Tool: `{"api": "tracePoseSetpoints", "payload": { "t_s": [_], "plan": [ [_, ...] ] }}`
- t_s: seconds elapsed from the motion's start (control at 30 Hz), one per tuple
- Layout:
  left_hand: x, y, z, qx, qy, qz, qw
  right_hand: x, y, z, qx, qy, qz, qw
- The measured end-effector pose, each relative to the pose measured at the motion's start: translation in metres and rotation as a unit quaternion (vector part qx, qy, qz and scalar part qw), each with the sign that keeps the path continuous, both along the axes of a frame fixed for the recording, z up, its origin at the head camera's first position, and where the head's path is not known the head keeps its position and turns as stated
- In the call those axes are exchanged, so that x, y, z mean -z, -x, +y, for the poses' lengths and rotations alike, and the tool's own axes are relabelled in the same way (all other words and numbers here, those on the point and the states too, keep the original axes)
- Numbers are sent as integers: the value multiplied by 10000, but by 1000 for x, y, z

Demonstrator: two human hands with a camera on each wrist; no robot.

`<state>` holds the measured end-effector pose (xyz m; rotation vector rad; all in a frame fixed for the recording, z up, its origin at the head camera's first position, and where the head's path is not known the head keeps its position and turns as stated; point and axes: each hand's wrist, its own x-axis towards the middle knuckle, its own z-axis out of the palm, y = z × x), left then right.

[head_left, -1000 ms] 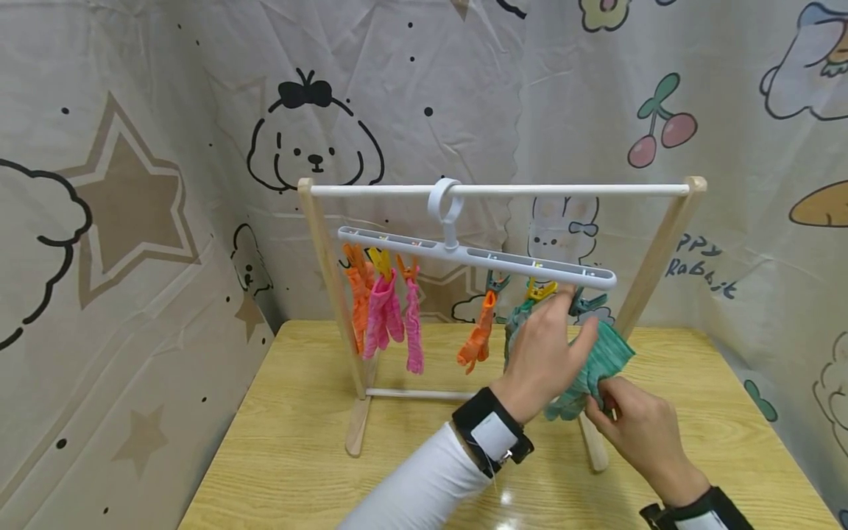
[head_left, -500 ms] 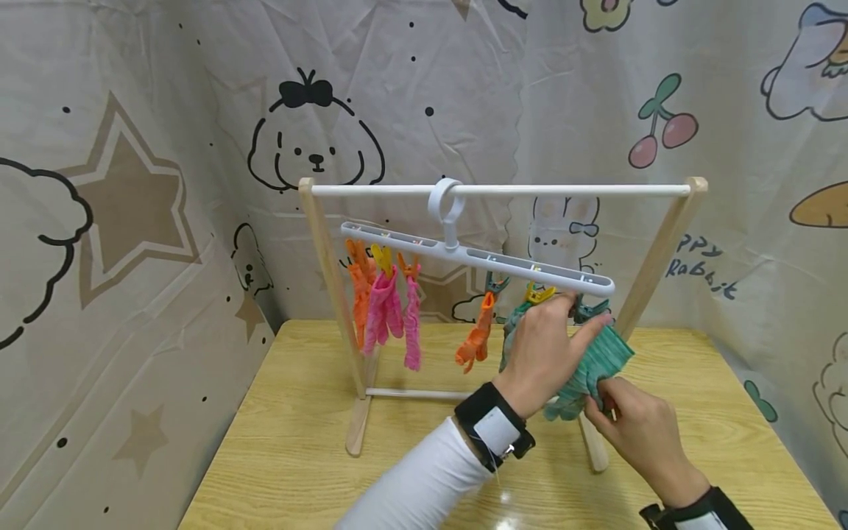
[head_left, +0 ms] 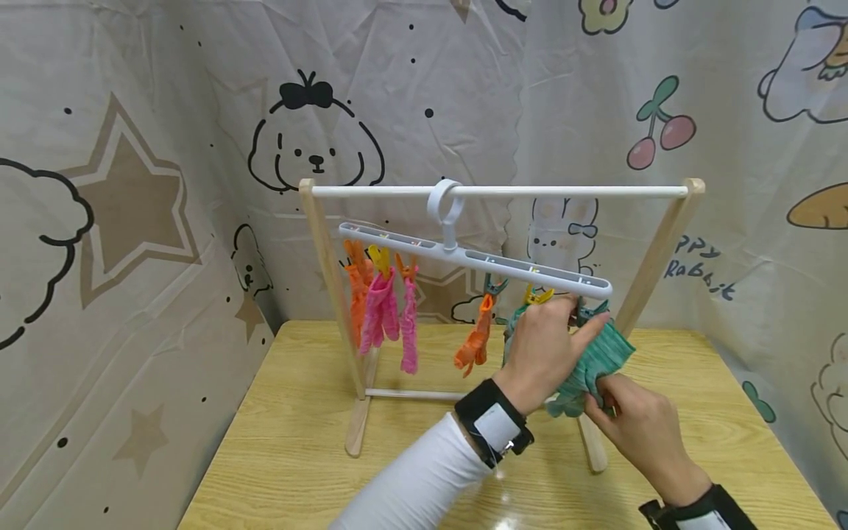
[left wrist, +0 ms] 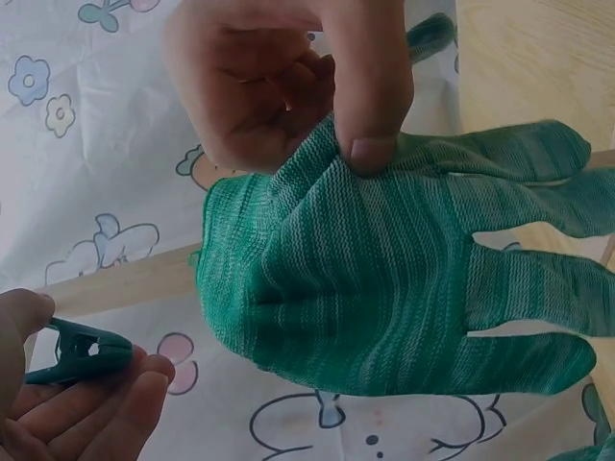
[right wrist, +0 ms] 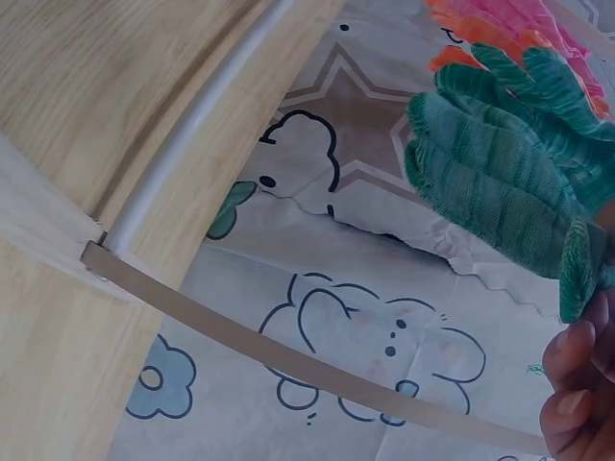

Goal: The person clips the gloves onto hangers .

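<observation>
Hands are seen in the head view at the right end of a white clip hanger that hangs by its ring from the white rail of a wooden drying rack standing on a light wooden table. The left hand is raised under the hanger's right end, its fingers curled about a teal clip there. The right hand is held lower and to the right, and a green knitted glove is pinched by its fingers; the glove lies between the two hands, just below the hanger's end. Further left on the hanger, an orange glove, pink gloves and another orange glove are clipped, and a cartoon-printed cloth is hung behind the rack. In the left wrist view, the green glove is shown spread flat, gripped at its cuff edge by the right hand's thumb and fingers, while the teal clip is held in the curled fingers of the left hand at the lower left corner. In the right wrist view, the green glove's fingers are seen bunched, with pink and orange gloves behind them; only the right hand's fingertips are visible, closed on the glove's edge, and the rack's lower rail is seen above the table.
</observation>
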<state>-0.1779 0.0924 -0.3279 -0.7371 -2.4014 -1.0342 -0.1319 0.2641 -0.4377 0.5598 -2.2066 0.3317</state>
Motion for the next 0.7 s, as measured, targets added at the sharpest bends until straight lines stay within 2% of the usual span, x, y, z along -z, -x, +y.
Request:
{"api": "tracePoseSetpoints", "payload": {
  "t_s": [0.13,0.47,0.7],
  "plan": [
    [-2,0,1,24,98,36,9999,-3,0,-1,-10,-7,68,10000],
    [-2,2,2,3,-33,17,10000,-8,-1,-2,-65,-108,165,9998],
    [-3,3,2,-287,118,258,9992,-12,-2,-4,-67,-259,212,9994]
  ]
}}
